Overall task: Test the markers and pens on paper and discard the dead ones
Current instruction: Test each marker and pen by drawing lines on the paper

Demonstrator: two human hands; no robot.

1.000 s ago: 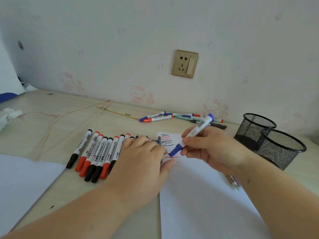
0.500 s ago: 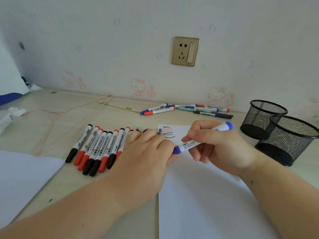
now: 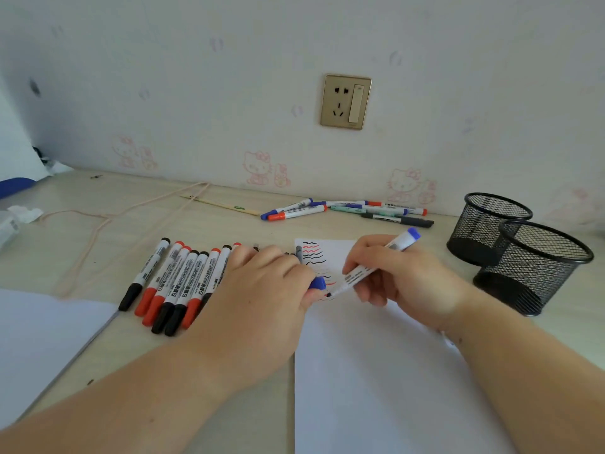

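While a spare sheet (image 3: 39, 335) covered the left near corner of the desk (image 3: 98, 231), its right edge ran diagonally toward a row of capped markers (image 3: 176, 283). These markers lay side by side, touching, black and red caps pointing at the person. Bare desk lay open behind the row, crossed only by a thin cord (image 3: 108, 217). The left hand (image 3: 262, 296) rested palm down over the right end of the row, with its fingertips curled round a blue cap (image 3: 317, 284) at the left edge of the test paper (image 3: 376, 371). The right hand (image 3: 402, 283) gripped the uncapped blue marker (image 3: 370, 270), tilted, its tip touching the paper just beside the wavy black and red lines (image 3: 312, 253) near the top left corner. Most of that paper stayed blank toward the near edge. A loose group of markers (image 3: 343, 209) lay against the wall (image 3: 229, 77), well apart from the hands. Two mesh cups (image 3: 523, 257) stood touching at the right, near the right wrist.
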